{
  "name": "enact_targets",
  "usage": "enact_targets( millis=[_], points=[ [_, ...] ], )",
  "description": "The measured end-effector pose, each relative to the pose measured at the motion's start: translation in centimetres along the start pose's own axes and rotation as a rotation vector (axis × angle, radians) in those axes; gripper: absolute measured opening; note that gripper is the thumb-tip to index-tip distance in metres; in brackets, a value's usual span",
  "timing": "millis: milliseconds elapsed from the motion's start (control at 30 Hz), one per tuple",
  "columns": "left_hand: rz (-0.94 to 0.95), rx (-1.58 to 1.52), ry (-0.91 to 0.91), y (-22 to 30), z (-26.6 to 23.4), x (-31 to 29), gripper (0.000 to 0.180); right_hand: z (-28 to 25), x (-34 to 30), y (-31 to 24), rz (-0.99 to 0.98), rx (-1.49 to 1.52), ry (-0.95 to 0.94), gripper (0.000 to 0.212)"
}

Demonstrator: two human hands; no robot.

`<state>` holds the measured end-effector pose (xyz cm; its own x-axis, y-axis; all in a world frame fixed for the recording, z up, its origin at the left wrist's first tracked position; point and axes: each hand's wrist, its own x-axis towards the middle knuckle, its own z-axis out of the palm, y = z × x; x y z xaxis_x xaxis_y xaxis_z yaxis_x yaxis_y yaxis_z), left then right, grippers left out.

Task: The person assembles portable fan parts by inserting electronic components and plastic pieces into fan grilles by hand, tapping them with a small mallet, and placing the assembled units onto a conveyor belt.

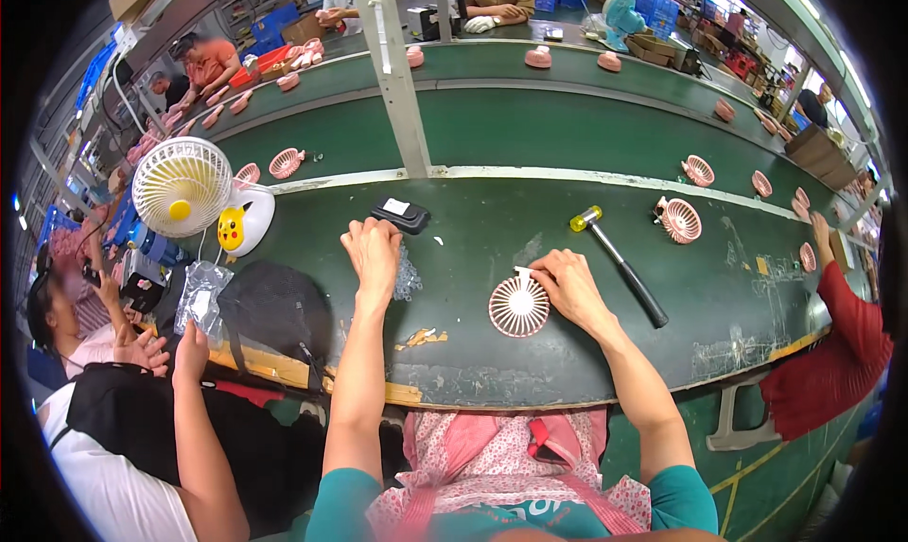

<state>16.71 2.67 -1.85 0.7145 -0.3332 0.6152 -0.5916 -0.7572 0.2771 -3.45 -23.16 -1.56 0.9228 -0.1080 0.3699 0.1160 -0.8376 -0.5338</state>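
My right grip (pixel 573 287) was pinched on the short neck of a round, pale-pink, slatted plastic fan housing (pixel 520 307), which sat on the dark-green bench (pixel 463 372). My left grip (pixel 375 252) curled beside small clear plastic pieces (pixel 408 279); I couldn't tell whether its fingers had closed on any.

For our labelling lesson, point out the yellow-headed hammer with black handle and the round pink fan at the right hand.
Yellow-headed hammer (pixel 625 271), head view: black handle.
Round pink fan (pixel 519 304), head view: pale centre.
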Motion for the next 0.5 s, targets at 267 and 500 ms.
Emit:
enact_targets(
  millis=[267, 500],
  points=[
    [-0.522, -1.44, -0.41, 8.2, -2.0, -3.5, 0.019, 0.6, -0.9, -2.9, 0.093, 0.477, 0.132, 0.016],
    [-0.727, -1.744, -0.629, 11.5, -0.4, -6.3, 0.024, 0.9, -1.7, -3.4, 0.077, 0.509, 0.231, 0.017]
  ],
)
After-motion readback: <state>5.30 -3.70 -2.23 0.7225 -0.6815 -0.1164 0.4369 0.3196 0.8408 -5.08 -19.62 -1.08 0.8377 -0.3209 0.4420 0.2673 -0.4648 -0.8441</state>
